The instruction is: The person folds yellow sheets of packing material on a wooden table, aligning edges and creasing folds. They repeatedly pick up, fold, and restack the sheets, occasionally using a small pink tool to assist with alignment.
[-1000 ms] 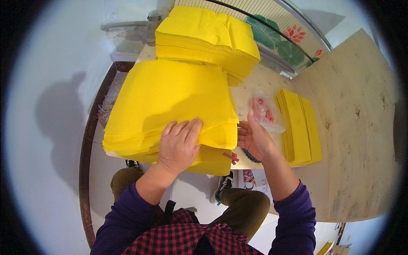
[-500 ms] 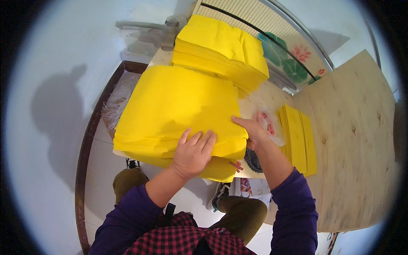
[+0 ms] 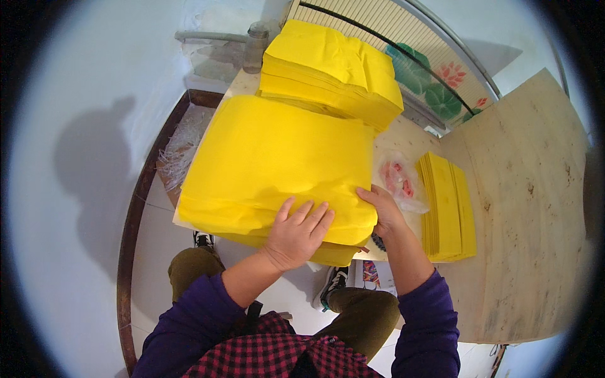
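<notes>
A thick stack of yellow felt-like sheets (image 3: 277,151) lies in front of me and hangs over the near edge of the table. My left hand (image 3: 296,232) rests on its near side, palm down and fingers spread. At the near right corner my right hand (image 3: 383,213) grips the sheets, thumb on top and the other fingers hidden underneath or behind. How many sheets it holds cannot be seen. Behind this pile sits a second stack of yellow sheets (image 3: 328,69), its top creased and uneven.
On the right, narrow folded yellow bundles (image 3: 446,208) stand by an upright wooden board (image 3: 523,208). A clear plastic bag with red pieces (image 3: 398,179) lies beside them on the wooden table (image 3: 403,140). A jar (image 3: 255,47) stands at the back left. Whitish shreds (image 3: 183,148) fill a box below left.
The upper sheets have shifted right and now cover more of the dark ring-shaped item and red strip beside the pile. Both hands have moved slightly right, keeping their contact.
</notes>
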`<state>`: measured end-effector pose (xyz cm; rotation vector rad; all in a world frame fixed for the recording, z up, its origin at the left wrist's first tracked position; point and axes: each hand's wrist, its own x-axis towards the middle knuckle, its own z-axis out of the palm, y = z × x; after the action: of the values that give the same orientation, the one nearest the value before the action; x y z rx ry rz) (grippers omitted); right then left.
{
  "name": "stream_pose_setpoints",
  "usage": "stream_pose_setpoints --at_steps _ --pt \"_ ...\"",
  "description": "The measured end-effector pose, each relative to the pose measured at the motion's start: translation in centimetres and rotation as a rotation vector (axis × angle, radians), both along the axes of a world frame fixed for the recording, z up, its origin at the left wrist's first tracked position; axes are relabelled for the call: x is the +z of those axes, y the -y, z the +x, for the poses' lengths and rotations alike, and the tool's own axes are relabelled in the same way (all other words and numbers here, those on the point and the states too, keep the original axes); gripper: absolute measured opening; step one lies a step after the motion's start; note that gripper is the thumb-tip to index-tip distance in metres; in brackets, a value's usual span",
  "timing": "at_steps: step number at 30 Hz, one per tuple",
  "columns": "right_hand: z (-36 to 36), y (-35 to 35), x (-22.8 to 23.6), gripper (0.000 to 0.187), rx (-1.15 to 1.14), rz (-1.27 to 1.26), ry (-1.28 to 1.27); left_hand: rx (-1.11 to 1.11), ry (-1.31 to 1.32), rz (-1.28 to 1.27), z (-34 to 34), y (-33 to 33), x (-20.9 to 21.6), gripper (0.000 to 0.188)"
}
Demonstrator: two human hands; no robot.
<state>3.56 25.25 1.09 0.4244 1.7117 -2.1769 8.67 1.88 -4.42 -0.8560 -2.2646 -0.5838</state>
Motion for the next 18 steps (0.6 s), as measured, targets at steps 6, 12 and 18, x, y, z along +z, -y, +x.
stream_pose_setpoints --at_steps 6,12,18 --pt "0.6 0.0 0.7 0.047 -0.022 0.013 -0.036 -0.021 -0.033 0.029 0.1 -0.5 0.5 0.042" --pt "0.4 0.9 2.3 0.046 -0.027 0.064 -0.114 0.008 -0.01 0.056 0.0 -0.2 1.0 0.039" --pt "0.5 0.4 1.6 0.047 -0.012 -0.017 -0.052 0.06 -0.095 0.059 0.2 0.5 0.5 0.042"
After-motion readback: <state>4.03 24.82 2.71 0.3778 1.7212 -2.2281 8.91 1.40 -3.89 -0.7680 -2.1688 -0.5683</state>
